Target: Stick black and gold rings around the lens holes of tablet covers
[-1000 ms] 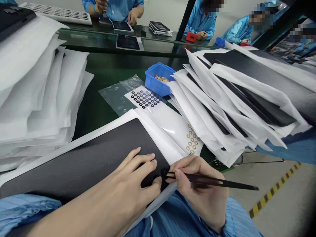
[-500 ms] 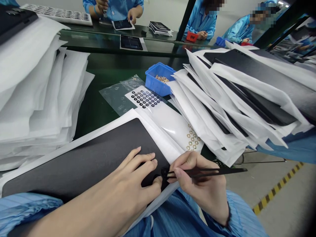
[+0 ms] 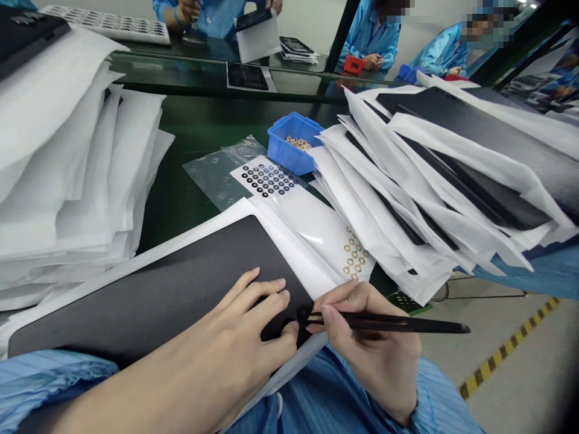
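A dark flat panel [image 3: 172,289] lies on a white foam sheet [image 3: 289,241] in front of me. My left hand [image 3: 235,343] rests on the panel's near right corner, fingers curled against it. My right hand [image 3: 375,349] pinches black tweezers [image 3: 384,323]. The tweezer tips touch a small black ring [image 3: 302,313] at the panel's corner, just beside my left thumb. A sheet with rows of black rings [image 3: 268,179] and a strip with gold rings [image 3: 353,258] lie just beyond the panel.
A tall stack of white foam sheets [image 3: 67,157] stands at the left. A fanned pile of dark panels in foam [image 3: 443,175] fills the right. A blue bin [image 3: 293,142] with gold rings sits between them. Other people in blue coats work at the far bench.
The tweezers' back end dipped slightly after rising; the tips stay at the ring. Across the bench, a person lifted a panel with its white sheet.
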The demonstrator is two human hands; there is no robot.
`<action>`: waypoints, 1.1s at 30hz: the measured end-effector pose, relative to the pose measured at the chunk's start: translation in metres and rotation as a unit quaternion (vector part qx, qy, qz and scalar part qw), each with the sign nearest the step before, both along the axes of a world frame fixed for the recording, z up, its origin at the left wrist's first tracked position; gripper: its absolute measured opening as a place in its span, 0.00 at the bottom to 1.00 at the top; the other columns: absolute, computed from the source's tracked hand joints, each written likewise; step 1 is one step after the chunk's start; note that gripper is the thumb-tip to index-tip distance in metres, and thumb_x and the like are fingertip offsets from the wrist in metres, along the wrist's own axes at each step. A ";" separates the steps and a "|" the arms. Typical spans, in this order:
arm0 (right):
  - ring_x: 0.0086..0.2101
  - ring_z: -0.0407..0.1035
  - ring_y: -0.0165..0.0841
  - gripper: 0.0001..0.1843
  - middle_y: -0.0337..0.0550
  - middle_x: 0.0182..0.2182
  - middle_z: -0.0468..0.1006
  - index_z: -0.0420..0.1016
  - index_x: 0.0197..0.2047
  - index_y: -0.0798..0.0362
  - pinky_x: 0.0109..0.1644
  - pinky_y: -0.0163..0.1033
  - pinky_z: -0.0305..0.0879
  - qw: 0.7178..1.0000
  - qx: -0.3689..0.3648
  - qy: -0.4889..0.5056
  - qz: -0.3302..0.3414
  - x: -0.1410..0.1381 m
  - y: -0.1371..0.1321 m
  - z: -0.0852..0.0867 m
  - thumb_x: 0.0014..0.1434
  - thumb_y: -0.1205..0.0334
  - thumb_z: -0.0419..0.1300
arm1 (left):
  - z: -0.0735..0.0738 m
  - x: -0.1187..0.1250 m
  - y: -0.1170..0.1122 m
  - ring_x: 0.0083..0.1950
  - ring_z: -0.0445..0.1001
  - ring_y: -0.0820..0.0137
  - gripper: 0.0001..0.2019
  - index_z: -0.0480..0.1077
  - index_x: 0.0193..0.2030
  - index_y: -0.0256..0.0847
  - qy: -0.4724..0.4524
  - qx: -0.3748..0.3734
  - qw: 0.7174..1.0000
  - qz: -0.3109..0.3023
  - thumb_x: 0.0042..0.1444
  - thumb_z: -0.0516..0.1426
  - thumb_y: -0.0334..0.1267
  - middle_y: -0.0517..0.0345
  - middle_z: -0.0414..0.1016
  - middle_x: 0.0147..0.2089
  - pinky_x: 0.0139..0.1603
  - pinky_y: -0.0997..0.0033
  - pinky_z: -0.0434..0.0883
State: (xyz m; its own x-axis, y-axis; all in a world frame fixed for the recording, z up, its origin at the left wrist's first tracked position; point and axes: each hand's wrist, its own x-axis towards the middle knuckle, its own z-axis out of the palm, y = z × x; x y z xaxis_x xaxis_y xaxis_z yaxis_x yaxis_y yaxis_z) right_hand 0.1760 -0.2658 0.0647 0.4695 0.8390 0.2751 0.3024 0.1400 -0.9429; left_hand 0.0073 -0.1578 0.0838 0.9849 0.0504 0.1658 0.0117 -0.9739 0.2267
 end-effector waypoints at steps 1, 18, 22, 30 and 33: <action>0.23 0.72 0.27 0.09 0.37 0.25 0.73 0.68 0.27 0.52 0.25 0.29 0.73 1.000 0.003 -0.002 -0.011 -0.002 0.000 0.000 0.57 0.71 0.61 | -0.001 -0.001 0.000 0.61 0.64 0.57 0.17 0.68 0.52 0.40 0.004 -0.002 1.000 0.000 0.61 0.45 0.27 0.46 0.72 0.50 0.63 0.43 0.60; 0.27 0.72 0.30 0.07 0.40 0.28 0.75 0.70 0.31 0.52 0.30 0.35 0.70 0.992 -0.025 -0.043 0.114 0.020 -0.002 0.006 0.57 0.72 0.62 | 0.002 -0.002 0.000 0.62 0.62 0.59 0.17 0.66 0.54 0.40 0.014 -0.015 1.000 -0.003 0.61 0.47 0.26 0.46 0.71 0.52 0.65 0.44 0.58; 0.27 0.73 0.30 0.07 0.40 0.25 0.76 0.72 0.29 0.53 0.29 0.35 0.70 0.993 -0.009 -0.073 0.087 0.017 -0.001 0.006 0.58 0.71 0.61 | 0.003 -0.001 0.001 0.62 0.62 0.58 0.16 0.67 0.54 0.40 0.022 -0.020 1.000 -0.002 0.61 0.48 0.27 0.46 0.71 0.52 0.65 0.43 0.57; 0.27 0.75 0.32 0.09 0.41 0.24 0.76 0.70 0.27 0.53 0.31 0.37 0.74 0.996 0.042 -0.075 -0.027 0.030 0.022 0.012 0.60 0.67 0.60 | 0.011 -0.003 0.002 0.63 0.61 0.59 0.14 0.67 0.51 0.43 0.046 -0.053 0.998 0.002 0.64 0.46 0.28 0.51 0.67 0.57 0.66 0.45 0.55; 0.23 0.75 0.32 0.10 0.40 0.22 0.77 0.69 0.28 0.52 0.30 0.37 0.74 0.993 0.038 -0.089 -0.065 0.048 0.061 0.018 0.59 0.60 0.61 | 0.014 -0.004 0.001 0.62 0.62 0.58 0.13 0.69 0.48 0.42 0.045 -0.056 0.997 0.003 0.64 0.47 0.28 0.50 0.68 0.57 0.66 0.46 0.56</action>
